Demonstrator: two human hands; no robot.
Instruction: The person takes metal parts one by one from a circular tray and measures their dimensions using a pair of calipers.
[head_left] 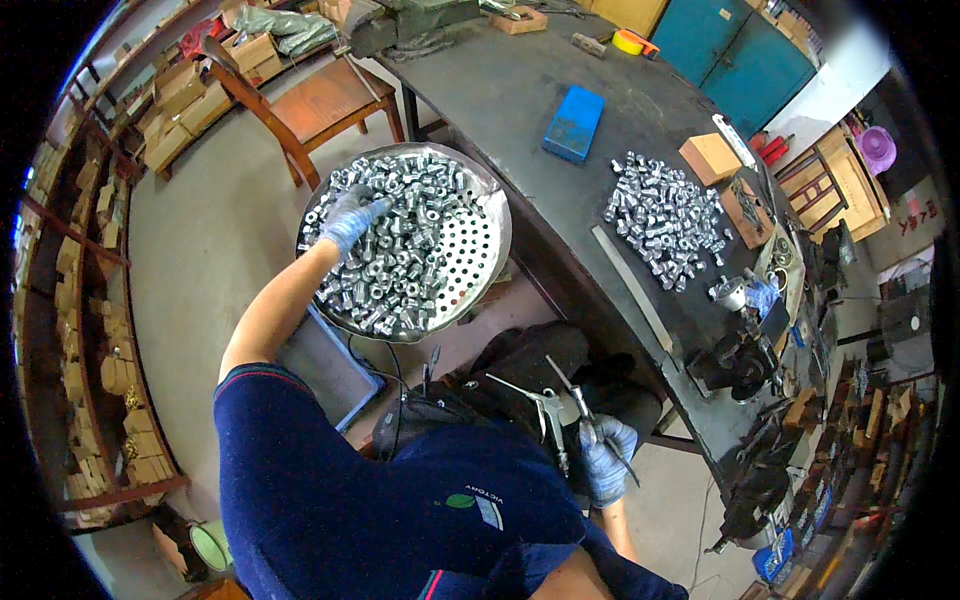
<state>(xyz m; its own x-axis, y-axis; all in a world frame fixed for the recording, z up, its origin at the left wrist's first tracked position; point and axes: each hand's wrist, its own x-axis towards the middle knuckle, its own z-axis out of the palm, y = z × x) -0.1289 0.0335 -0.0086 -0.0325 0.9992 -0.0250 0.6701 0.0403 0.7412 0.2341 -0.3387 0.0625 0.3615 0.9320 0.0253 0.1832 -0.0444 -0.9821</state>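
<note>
My left hand (350, 218), in a grey and blue glove, reaches into a round metal pan (503, 235) with a perforated bottom. Its fingers and thumb are apart, resting among many small shiny metal fittings (395, 265). Low on the right, my right hand (607, 458), gloved too, is closed around a slim rod-like metal tool (566, 380) that slants up to the left; a dark thin end juts out below the fist. Beside it, over my lap, is an air blow gun (547, 408) with a long thin nozzle. What my left fingertips touch is partly hidden.
On the dark workbench (500, 100) lie a heap of similar fittings (668, 218), a blue box (574, 123), a wooden block (710, 158) and a flat metal bar (632, 285). A wooden chair (320, 105) stands beyond the pan. A blue tray (330, 365) is below it.
</note>
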